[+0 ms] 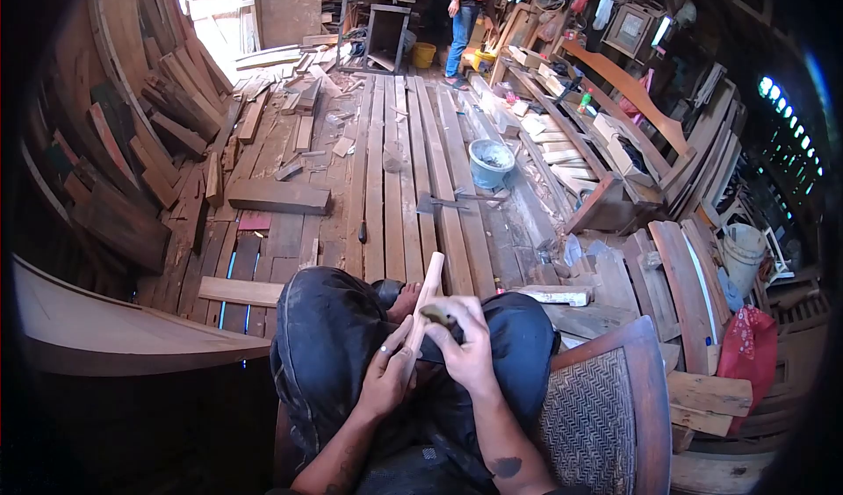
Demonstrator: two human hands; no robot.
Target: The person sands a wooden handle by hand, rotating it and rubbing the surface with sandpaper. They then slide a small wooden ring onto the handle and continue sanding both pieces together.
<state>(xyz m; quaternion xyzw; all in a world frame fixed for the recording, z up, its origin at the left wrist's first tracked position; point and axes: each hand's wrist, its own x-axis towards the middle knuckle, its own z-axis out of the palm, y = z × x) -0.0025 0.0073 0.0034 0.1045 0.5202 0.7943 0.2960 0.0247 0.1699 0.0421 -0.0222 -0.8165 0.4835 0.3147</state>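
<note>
My left hand (384,374) is closed around the lower part of a pale wooden stick (435,271), which slants up and away between my knees. Its far end looks rounded. Curled against the stick's right side, my right hand (465,341) grips a small, dark olive-brown piece (434,316). That piece is blurred and partly covered by the fingers, so I cannot make out its kind. Both hands are over my lap, between the dark trouser legs (320,328).
Long planks (399,161) run across the floor ahead, with a hatchet-like tool (428,203) on them. A pale blue bucket (491,163) stands to their right. Beside me is a woven-backed chair (587,403). Another person (463,21) stands at the back. Boards (180,117) lean on the left.
</note>
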